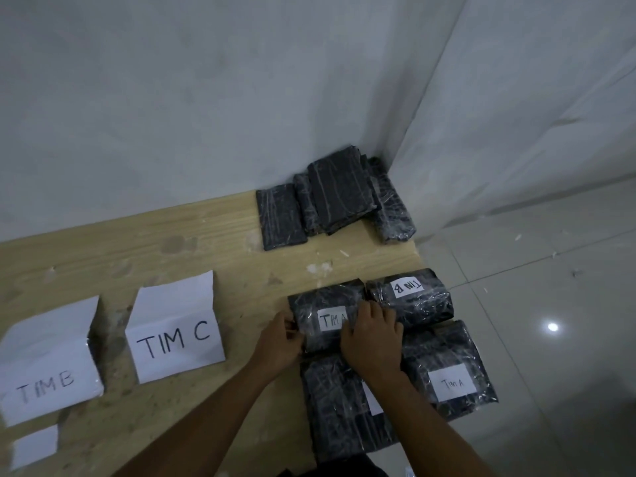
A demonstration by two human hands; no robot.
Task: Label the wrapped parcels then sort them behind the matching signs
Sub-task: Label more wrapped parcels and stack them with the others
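Both my hands rest on a black wrapped parcel with a white "TIM A" label. My left hand pinches its left edge; my right hand presses flat on its right part, covering the label's end. Beside it lies a parcel labelled "TIM B", upside down. Nearer me sit another "TIM A" parcel and a parcel whose label my right forearm hides. Several unlabelled black parcels are stacked at the far corner. Folded paper signs "TIM C" and "TIM B" stand at the left.
The wooden table meets a pale wall at the back; its right edge drops to a glossy tiled floor. A small blank slip of paper lies at the near left. Bits of white debris dot the tabletop.
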